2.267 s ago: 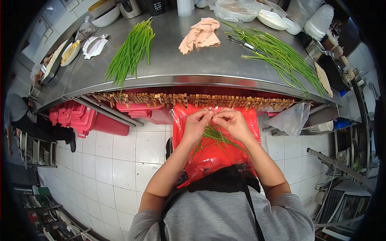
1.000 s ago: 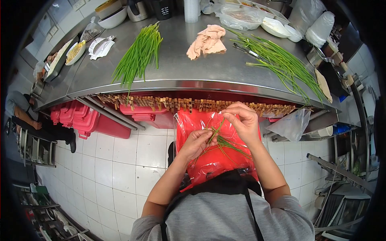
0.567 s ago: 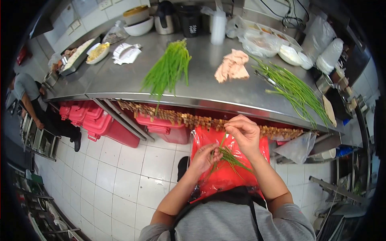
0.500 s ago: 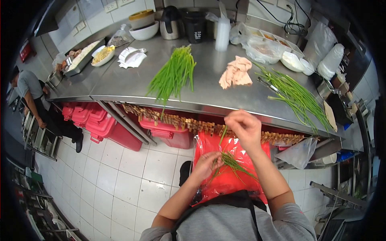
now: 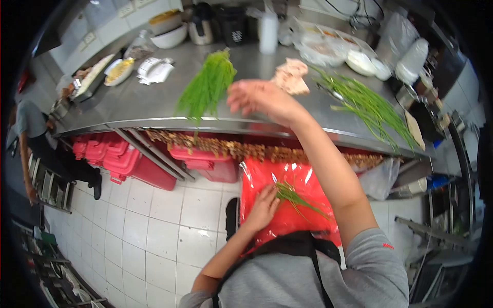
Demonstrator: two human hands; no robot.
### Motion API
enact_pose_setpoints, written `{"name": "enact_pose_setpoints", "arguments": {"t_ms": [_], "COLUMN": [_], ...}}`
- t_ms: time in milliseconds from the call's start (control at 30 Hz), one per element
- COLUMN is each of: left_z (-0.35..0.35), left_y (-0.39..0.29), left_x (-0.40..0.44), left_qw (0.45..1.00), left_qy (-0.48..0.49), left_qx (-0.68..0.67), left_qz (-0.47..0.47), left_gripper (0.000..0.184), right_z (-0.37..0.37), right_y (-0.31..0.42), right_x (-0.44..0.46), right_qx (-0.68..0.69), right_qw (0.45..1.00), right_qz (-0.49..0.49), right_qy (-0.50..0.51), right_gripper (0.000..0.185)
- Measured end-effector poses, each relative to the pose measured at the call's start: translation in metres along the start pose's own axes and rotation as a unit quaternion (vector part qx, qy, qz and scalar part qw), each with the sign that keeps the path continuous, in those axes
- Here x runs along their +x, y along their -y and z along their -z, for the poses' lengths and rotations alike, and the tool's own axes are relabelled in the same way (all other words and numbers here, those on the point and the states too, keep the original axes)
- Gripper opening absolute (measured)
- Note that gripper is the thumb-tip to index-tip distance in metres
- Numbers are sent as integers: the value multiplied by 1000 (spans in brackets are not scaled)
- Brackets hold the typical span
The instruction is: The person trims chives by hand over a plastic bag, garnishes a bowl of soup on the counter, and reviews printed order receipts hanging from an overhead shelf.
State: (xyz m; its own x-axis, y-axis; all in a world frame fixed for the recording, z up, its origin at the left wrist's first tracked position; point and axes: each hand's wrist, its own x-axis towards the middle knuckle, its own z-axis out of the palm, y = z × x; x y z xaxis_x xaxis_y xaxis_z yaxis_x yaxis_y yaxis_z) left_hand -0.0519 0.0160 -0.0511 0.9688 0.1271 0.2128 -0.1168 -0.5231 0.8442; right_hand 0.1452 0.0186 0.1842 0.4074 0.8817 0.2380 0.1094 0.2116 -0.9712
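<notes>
My right hand (image 5: 264, 100) reaches over the steel counter with its fingers apart, beside the left green bunch of long stalks (image 5: 209, 84); nothing shows in it, though it is blurred. Down on the red plastic bag (image 5: 267, 172) at my lap, my left hand (image 5: 263, 208) rests against a small heap of green stalks and trimmings (image 5: 298, 199). Its fingertips meet the stalk ends, and whether they grip any cannot be made out. A second bunch of stalks (image 5: 367, 105) lies on the counter's right side. The pink cloth (image 5: 291, 77) sits partly behind my right hand.
Clothespins (image 5: 226, 148) line the counter's (image 5: 154, 105) underside. Pink bins (image 5: 136, 164) stand beneath it. Bowls (image 5: 169, 36), a jug (image 5: 201, 25), cups (image 5: 268, 33) and a covered food tray (image 5: 321, 46) are along the back. Another person (image 5: 38, 128) stands at the far left.
My right hand has left the lap area and swung up and left over the counter toward the left bunch. My left hand has stayed low by the trimmings. The view has tilted up, showing more counter.
</notes>
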Motion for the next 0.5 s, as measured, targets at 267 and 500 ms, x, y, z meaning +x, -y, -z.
{"name": "enact_pose_setpoints", "arguments": {"t_ms": [267, 500], "left_z": [-6, -2], "left_y": [15, -4], "left_x": [-20, -7], "left_qw": [990, 996], "left_qy": [61, 29], "left_qx": [121, 82], "left_qz": [-29, 2], "left_gripper": [22, 20], "right_z": [30, 34], "right_y": [-174, -191], "right_x": [-223, -266], "right_qx": [-498, -326], "right_qw": [823, 891], "right_qz": [-273, -303], "right_qy": [32, -88], "right_gripper": [18, 17]}}
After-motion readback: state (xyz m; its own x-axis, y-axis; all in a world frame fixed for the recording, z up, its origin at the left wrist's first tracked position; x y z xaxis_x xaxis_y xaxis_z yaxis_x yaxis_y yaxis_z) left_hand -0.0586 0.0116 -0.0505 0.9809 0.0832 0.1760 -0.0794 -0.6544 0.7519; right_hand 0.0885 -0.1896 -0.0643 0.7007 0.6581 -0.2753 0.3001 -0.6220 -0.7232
